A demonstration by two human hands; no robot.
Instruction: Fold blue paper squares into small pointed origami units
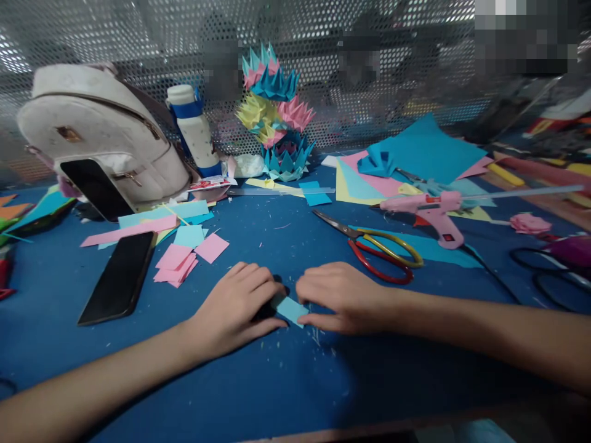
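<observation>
A small light blue piece of paper (290,309) lies on the blue table (221,394) between my two hands. My left hand (240,304) rests at its left end, fingers curled and closed on that edge. At the right end, the thumb and fingers of my right hand (344,298) pinch the paper. Left of my left hand are a pile of pink paper squares (176,264) and a single pink square (212,247). Scissors (357,237) with red and yellow handles lie beyond my right hand.
Two phones, one flat (120,277) and one leaning (96,187) on a white backpack (92,129), are at the left. A bottle (194,129) and folded-paper tower (277,117) stand behind. A pink glue gun (434,212) and paper sheets (425,151) lie at the right.
</observation>
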